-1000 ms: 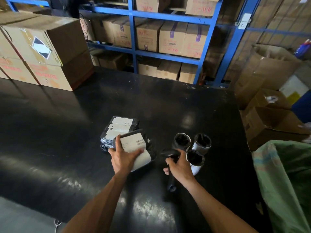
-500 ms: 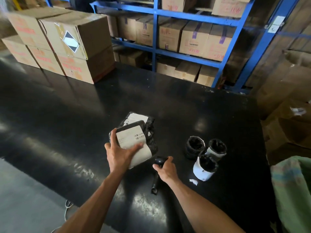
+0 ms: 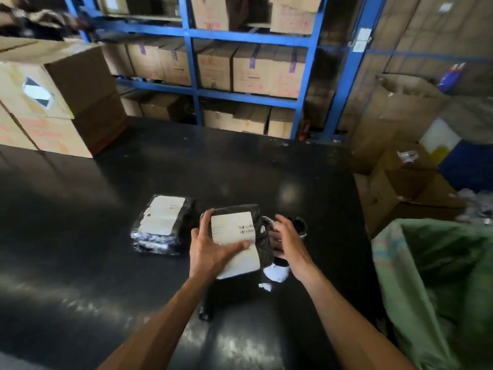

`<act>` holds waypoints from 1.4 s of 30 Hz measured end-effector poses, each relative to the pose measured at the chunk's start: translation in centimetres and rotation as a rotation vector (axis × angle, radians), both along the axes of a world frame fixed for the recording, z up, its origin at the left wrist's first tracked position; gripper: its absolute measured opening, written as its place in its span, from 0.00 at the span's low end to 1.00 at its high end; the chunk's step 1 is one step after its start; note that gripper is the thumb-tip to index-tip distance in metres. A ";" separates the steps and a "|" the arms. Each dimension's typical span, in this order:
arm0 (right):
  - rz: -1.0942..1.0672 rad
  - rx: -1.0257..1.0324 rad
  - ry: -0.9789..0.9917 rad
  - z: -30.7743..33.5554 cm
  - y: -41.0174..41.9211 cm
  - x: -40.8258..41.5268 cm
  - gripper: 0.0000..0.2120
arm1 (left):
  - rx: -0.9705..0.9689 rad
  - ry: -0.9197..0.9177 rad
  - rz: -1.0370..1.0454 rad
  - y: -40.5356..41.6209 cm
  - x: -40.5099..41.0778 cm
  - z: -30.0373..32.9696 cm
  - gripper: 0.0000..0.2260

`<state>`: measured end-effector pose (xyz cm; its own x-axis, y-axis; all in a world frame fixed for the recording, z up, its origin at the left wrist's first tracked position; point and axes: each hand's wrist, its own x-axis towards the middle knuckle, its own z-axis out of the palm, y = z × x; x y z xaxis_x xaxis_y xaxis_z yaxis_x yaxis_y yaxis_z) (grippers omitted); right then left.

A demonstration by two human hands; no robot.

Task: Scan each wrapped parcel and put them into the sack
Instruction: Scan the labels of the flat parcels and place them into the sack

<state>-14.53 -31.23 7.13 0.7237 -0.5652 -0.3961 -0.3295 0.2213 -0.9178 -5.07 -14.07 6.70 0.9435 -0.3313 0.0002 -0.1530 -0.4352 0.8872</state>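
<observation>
A: What can be read on the parcel the left hand grasps?

B: Its white label carries two small barcodes; the print beside them is too blurred to read. The thumb presses across the label's lower part, the fingers curl round the far left edge, and the parcel is held above the black table.

A: And the right hand?

B: It is spread and empty, just beside the parcel's right edge. It hides most of the rolled parcels behind.

A: The other flat parcel?

B: It lies on the table, left of the held one, its label unreadable. The green sack stands at the right, cut off by the frame. The scanner lies mostly hidden under the left arm.
</observation>
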 end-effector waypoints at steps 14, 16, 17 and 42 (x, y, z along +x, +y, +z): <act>-0.705 -0.321 0.129 1.5 -20.7 -26.4 0.23 | -0.135 0.225 -0.708 -26.8 -19.4 1.3 0.37; -0.778 -0.322 0.190 1.0 -23.5 -30.4 0.24 | -0.031 0.227 -0.731 -29.8 -22.7 0.8 0.35; -0.801 -0.333 0.226 0.7 -24.9 -32.2 0.24 | 0.009 0.213 -0.737 -31.2 -24.2 0.0 0.34; 0.001 0.036 0.700 -22.4 -27.0 -37.1 0.42 | 0.497 -0.031 -0.648 -37.3 -29.6 -8.1 0.33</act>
